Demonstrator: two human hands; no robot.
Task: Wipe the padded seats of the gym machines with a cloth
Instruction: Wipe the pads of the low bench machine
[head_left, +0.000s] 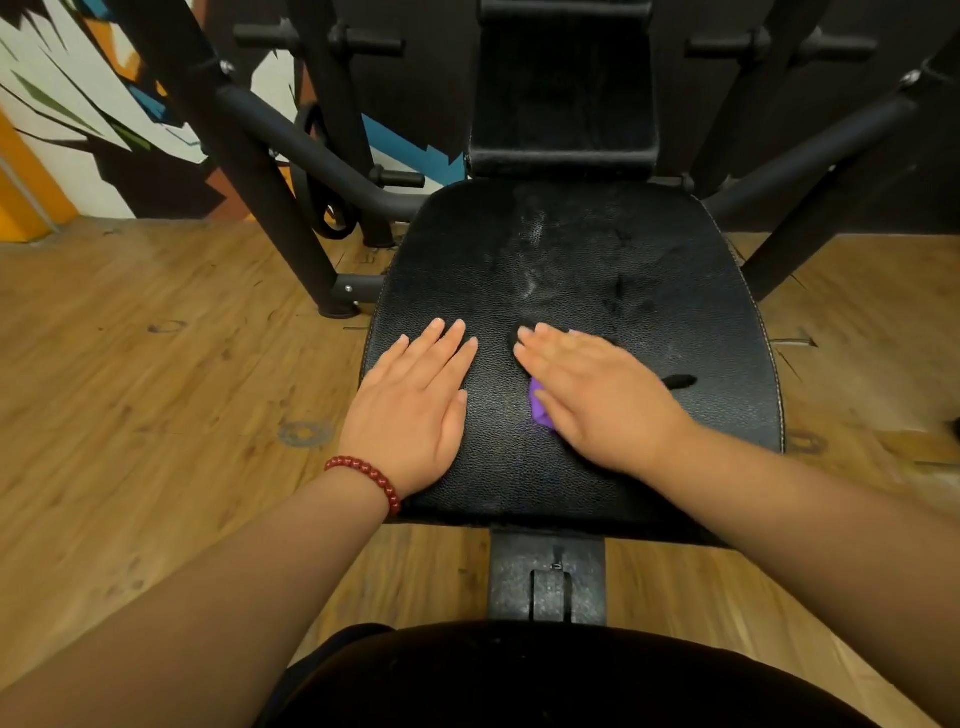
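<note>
Wiping step: right hand (592, 395), fingers flat, presses purple cloth (540, 410) onto seat (597, 260) near 6 o'clock. Left hand (415, 405) lies flat at 8 o'clock, bracing. Smears show toward 12; next stroke probably pushes there.

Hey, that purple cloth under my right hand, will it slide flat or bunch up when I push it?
Likely floppy: the purple cloth sits crumpled under the flat right hand, so it may bunch. The padded seat looks pebbled, probably adding some drag.
</note>
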